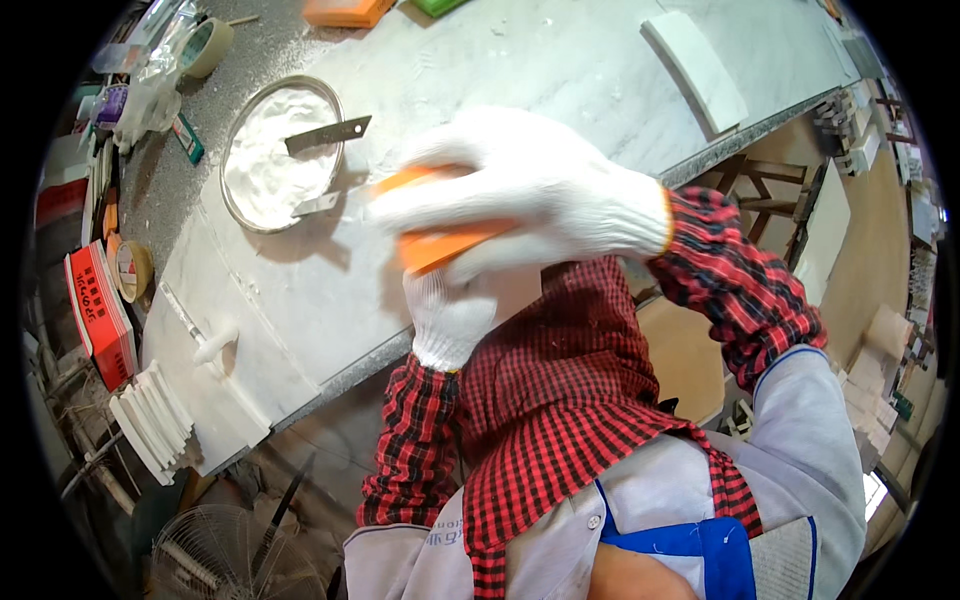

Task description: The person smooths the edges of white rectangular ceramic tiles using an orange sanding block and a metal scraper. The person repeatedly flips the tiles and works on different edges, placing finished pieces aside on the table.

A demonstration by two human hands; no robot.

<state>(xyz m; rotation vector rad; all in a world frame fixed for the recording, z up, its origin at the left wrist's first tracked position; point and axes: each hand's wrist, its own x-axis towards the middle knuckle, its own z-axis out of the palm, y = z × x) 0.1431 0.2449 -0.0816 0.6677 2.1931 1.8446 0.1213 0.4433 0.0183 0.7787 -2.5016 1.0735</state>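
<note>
To the right of the bowl [224, 172] and a little nearer the body, I find the block [450, 246], orange and partly blurred, under the gloved right hand [540, 190]. Its fingers bend over the top, parted enough for orange to show between them, and I read them as clamped on the block. Also to the right of the bowl, nearer the body than the block, the left hand [450, 315] sits just beneath the block's near end; most of its fingers are hidden, so I cannot tell whether they grip. Beside it, farther right of the bowl, a corner of a white piece [519, 291] shows under the right hand. I judge the block light and fairly stiff, easy to manage one-handed; I would hold it by its long sides, fingertips kept above the lower face. The white piece looks hard and flat, and I would expect it to be heavier, smooth enough to slide against knit gloves and liable to chip at its corners. I would carry it from underneath with a broad palm and keep any pinch away from that exposed corner.
</note>
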